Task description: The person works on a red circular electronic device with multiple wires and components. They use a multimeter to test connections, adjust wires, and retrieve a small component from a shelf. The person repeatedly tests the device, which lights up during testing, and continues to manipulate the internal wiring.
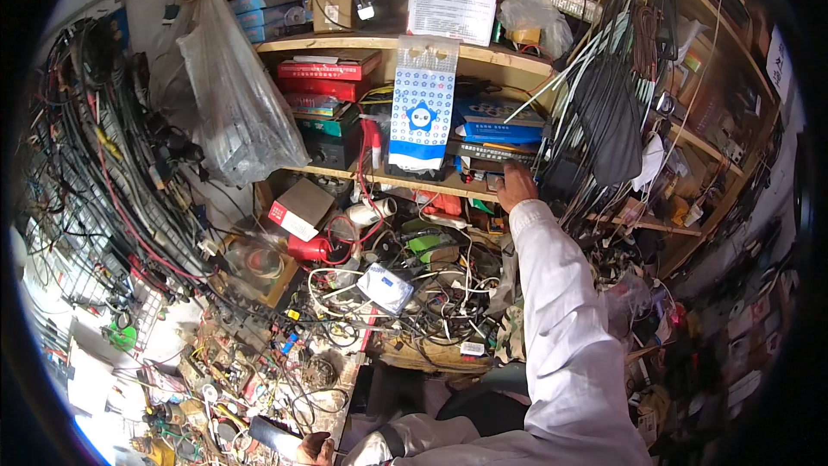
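My right hand (517,187) reaches out at the end of a white sleeve to the front edge of the lower wooden shelf (397,178). Its fingers are bent around a small greyish thing (494,182), too small to name. Just left of it hangs a white and blue patterned plastic bag (422,112) with a star figure. At the bottom, my left hand (316,449) is low over the cluttered bench. Its fingers are curled at the end of a flat, pale, dark-edged rectangular object (274,437), partly cut off by the hand.
Thick bundles of cables (112,155) hang at left, and more cords (617,112) at right. Boxes (332,69) fill the shelves. A white box-shaped device (385,288) lies among tangled wires below. Small electrical parts (207,388) cover the bench at lower left.
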### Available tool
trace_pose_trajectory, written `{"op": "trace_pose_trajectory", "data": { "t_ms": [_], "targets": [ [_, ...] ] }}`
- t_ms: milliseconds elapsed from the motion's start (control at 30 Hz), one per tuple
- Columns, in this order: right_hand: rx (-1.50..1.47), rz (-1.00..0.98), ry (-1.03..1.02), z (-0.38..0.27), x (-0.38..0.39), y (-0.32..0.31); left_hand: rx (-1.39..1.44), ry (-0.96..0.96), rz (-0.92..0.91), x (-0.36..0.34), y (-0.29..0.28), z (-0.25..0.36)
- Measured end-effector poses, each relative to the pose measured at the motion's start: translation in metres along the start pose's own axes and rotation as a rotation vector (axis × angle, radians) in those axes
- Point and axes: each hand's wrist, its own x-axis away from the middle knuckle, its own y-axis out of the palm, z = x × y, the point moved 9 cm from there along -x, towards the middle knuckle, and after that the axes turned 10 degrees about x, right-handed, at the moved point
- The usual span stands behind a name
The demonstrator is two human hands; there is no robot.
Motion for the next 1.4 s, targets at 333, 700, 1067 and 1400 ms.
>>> {"op": "trace_pose_trajectory", "data": {
  "t_ms": [333,700,1067,1400],
  "targets": [
    [0.056,0.313,-0.115,0.019,-0.003,0.024,-0.093,0.066,-0.181,-0.065,0.101,0.036],
    [0.010,0.234,-0.152,0.039,-0.004,0.051,-0.164,0.082,-0.222,-0.100,0.157,0.057],
    [0.019,0.264,-0.137,0.037,-0.019,0.057,-0.100,-0.025,-0.306,-0.113,0.178,0.029],
    [-0.288,0.310,-0.090,0.063,-0.041,0.039,-0.190,0.038,-0.228,-0.101,0.185,0.091]
  ]
}}
